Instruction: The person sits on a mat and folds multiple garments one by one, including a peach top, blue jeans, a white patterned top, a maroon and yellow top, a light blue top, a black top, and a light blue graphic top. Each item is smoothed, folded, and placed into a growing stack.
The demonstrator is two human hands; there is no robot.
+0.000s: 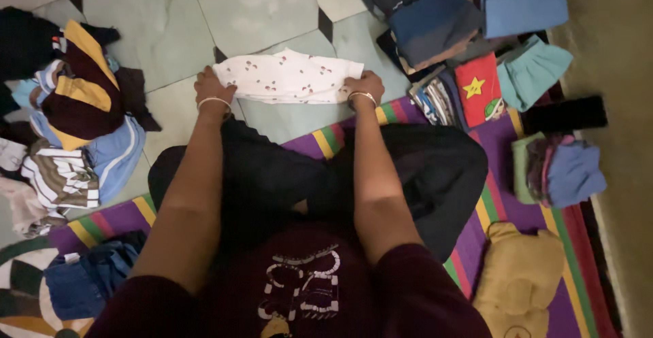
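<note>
Two hands, your left hand (212, 88) and right hand (364, 85), pinch opposite ends of the soft white printed cotton garment (289, 76); light and limp, so grip its folded edges.

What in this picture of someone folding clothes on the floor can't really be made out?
- Left hand and right hand: fingertips are tucked at the edges of the white spotted garment, so each grip is unclear.
- The garment's type: it is folded over.
- Unfolded pile: cut off by the left edge, and too tangled to count.
- Folded stacks: cut off at the top edge.
- Dark flat object: too dim to identify.
</note>
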